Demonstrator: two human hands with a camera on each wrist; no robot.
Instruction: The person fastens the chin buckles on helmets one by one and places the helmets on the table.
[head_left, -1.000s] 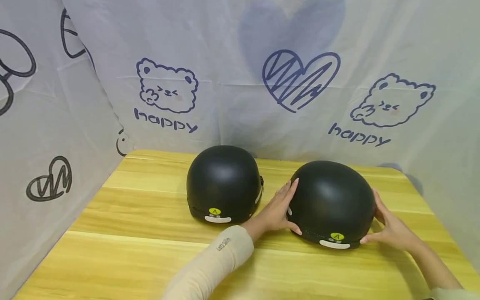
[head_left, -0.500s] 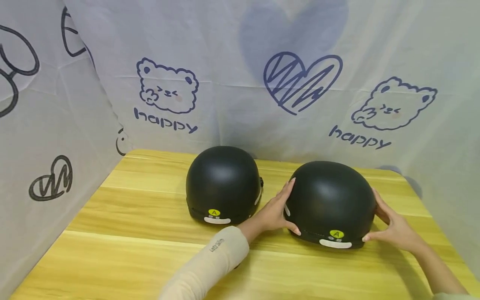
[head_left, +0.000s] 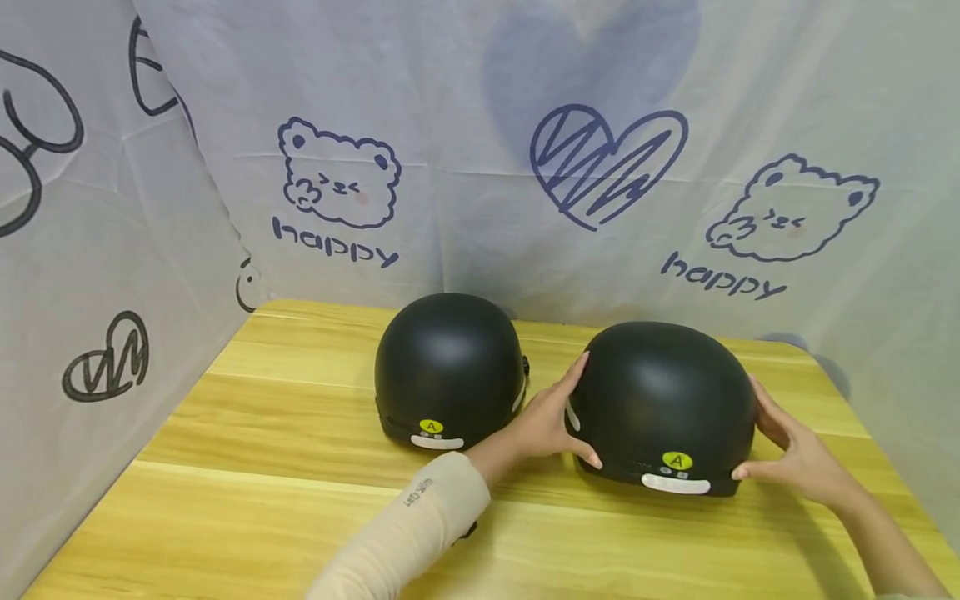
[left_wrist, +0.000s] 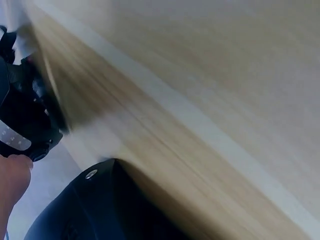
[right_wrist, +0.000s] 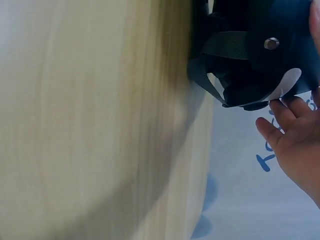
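A matte black helmet (head_left: 667, 400) with a yellow "A" sticker and a white strip along its lower edge stands at the right of the table, held between both hands. The left hand (head_left: 543, 421) grips its left side, thumb low near the rim and fingers up the shell. On the opposite side the right hand (head_left: 798, 454) grips it, thumb at the lower edge. In the right wrist view a dark chin strap (right_wrist: 227, 45) hangs from the helmet's underside. A second matching helmet (head_left: 450, 367) sits to the left, close beside the left forearm.
The wood-grain table (head_left: 262, 417) runs back to a white curtain (head_left: 465, 208) printed with bears and hearts. A small black piece (head_left: 467, 532) peeks out beside the left sleeve (head_left: 420, 517).
The held helmet has tipped slightly, its sticker and lower edge rising a little and moving right. Both hands keep their grip. The black piece by the left sleeve has come into sight.
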